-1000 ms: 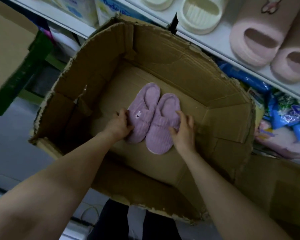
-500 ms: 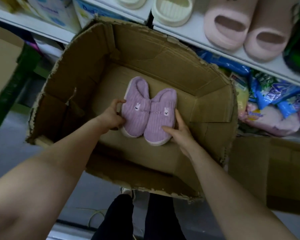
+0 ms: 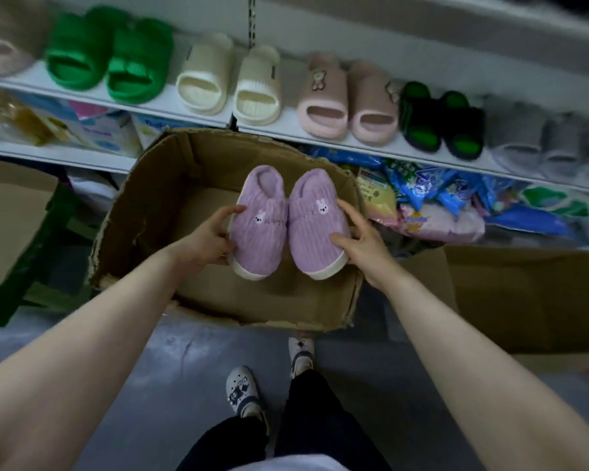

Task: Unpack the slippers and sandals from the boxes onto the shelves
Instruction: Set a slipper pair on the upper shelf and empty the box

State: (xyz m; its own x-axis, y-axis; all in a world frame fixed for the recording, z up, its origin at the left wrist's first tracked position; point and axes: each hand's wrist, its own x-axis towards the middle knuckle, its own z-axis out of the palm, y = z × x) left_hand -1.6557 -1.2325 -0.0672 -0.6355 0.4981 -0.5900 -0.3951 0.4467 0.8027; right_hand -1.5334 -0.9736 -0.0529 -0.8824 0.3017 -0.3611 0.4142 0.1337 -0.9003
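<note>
Grey floor below stocked shelf

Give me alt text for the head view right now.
Both hands, left hand and right hand, hold a pair of purple slippers above an open cardboard box. Behind it, a white shelf carries green, cream, pink, black and grey slides in a row.

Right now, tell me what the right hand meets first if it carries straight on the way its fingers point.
The right hand already grips the right purple slipper; its fingers point up-left, so beyond it probably the left purple slipper.
</note>
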